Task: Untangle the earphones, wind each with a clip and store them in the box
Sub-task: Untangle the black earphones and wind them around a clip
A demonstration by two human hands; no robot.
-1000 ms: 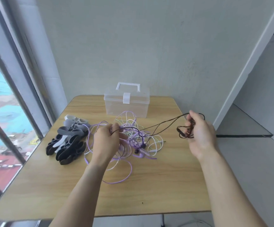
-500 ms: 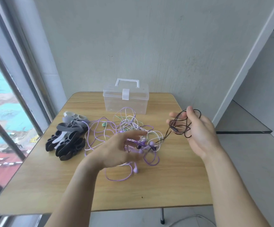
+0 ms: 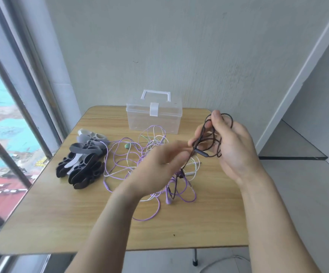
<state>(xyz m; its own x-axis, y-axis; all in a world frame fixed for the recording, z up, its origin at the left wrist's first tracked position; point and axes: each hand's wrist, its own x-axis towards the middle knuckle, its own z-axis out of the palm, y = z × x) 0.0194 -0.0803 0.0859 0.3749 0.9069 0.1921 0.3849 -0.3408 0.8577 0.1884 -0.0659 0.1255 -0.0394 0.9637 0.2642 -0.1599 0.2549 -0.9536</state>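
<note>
One dark earphone cord (image 3: 211, 134) is hanging looped in the right hand (image 3: 232, 148), fingers curling round it. The blurred left hand (image 3: 159, 170) is reaching toward it, grip unclear. One tangle (image 3: 140, 164) of purple and white cords, one clear box (image 3: 153, 120) and one pile of clips (image 3: 82, 160) are sitting on the table (image 3: 61, 213).

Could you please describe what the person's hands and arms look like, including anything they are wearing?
Both arms are bare to the bottom edge of the head view: no sleeves, gloves, watch or bracelets show. The left hand is blurred, so rings cannot be judged there. The right hand shows no rings on its visible fingers, and the nails look short and unpainted.
</note>
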